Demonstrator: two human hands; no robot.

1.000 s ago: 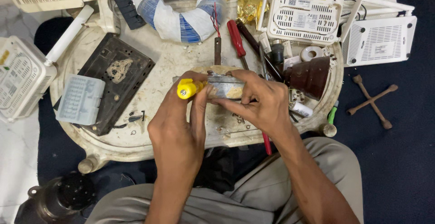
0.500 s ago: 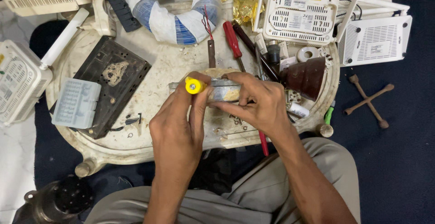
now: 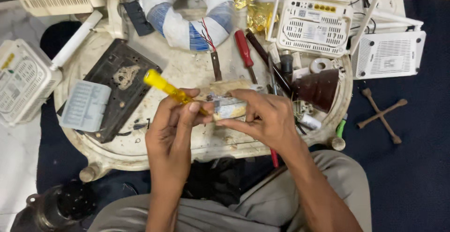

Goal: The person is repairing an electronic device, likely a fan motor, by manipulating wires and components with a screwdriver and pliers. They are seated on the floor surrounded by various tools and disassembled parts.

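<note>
- Head view, looking down on a round, worn, off-white surface (image 3: 197, 70) crowded with tools and parts.
- Left hand (image 3: 171, 129) closed around a yellow-handled screwdriver (image 3: 165, 87), handle tilted up and to the left, tip end hidden under the fingers.
- Right hand (image 3: 267, 114) closed on a small metallic part (image 3: 228, 106), held just above the near edge of the surface, at its middle.
- Both hands touching at the part, fingers of the left lying against it.
- On the left side of the surface: a dark flat board (image 3: 123, 79), with a pale blue-grey ribbed cover (image 3: 86, 105) lying over its near-left corner.
- At the far edge: a ring-shaped coil wrapped in white and blue tape (image 3: 187, 9), thin red wires trailing from it.
- Just beyond the hands: a red-handled screwdriver (image 3: 243, 49) and a darker tool beside it.
- On the right side: a dark brown cone-shaped piece (image 3: 318, 89), and behind it a white router-like box (image 3: 315, 25) lying face down.
- Off the surface to the right: another white box (image 3: 389, 58) and a rusty cross wrench (image 3: 380, 114) on dark blue cloth.
- Off the surface to the left: a white vented box (image 3: 21, 82).
- Near bottom left: a dark round metal part (image 3: 58, 206), partly cut off.
- Grey trousers (image 3: 281, 204) at the bottom edge.
</note>
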